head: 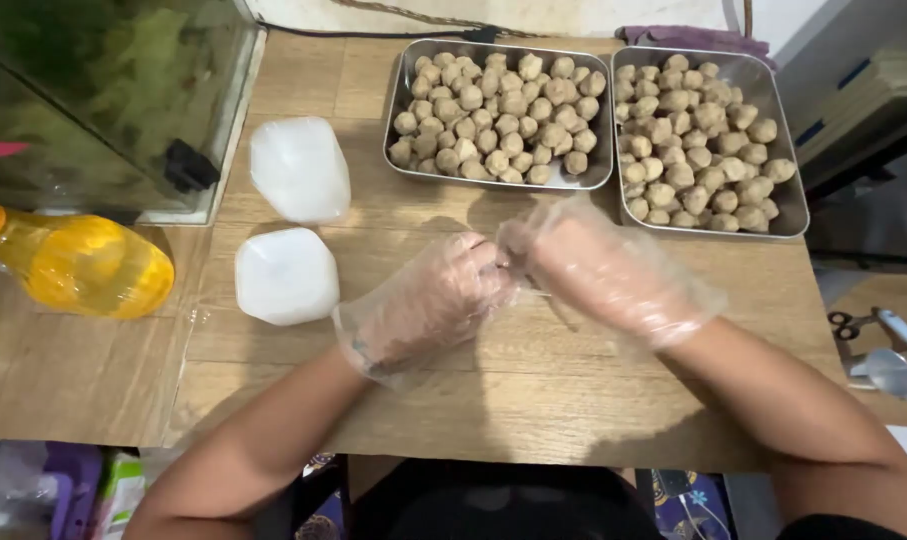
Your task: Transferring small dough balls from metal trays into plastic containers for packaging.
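Both gloved hands meet mid-table w/ fingers curled in, left hand (428, 300) & right hand (598, 265) pinching a thin skewer (535, 292) between them, close below the two steel trays (598, 175) of meatballs (498, 115) for easy reach.

Both hands meet mid-surface (533, 390), left hand (428, 300) and right hand (603, 270) touching at the fingers (493, 265). Beyond the fingers: two trays side by side, left tray (401, 95) and right tray (788, 150), each w/ balls (503, 115) piled in it. Left of the fingers: two tubs, near tub (285, 277) in front of far tub (298, 168). Further left: bottle (83, 265) lying on its side, tank (93, 90) behind it. Far right: scissors (853, 322).
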